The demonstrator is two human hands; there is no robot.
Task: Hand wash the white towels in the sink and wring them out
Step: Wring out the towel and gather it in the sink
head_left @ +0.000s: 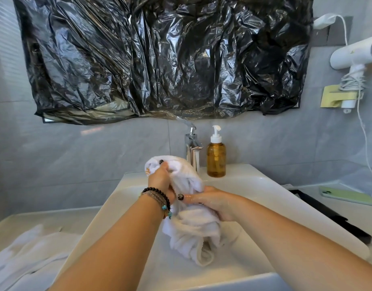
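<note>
Over the sink (254, 181), in front of the faucet (192, 147): white towel (191, 225) twisted into a rope, upper end clenched in left hand (160, 181), middle gripped by right hand (214, 201), loose tail hanging down into the basin. Right of the faucet, amber soap bottle (216, 159). Left of the sink, another white towel (27, 255) lying on the counter.

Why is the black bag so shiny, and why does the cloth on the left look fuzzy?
Head view: light glares off the crinkled black bag; the cloth sits at the wide lens's edge, smeared and soft; the towel in both hands is sharper.
</note>
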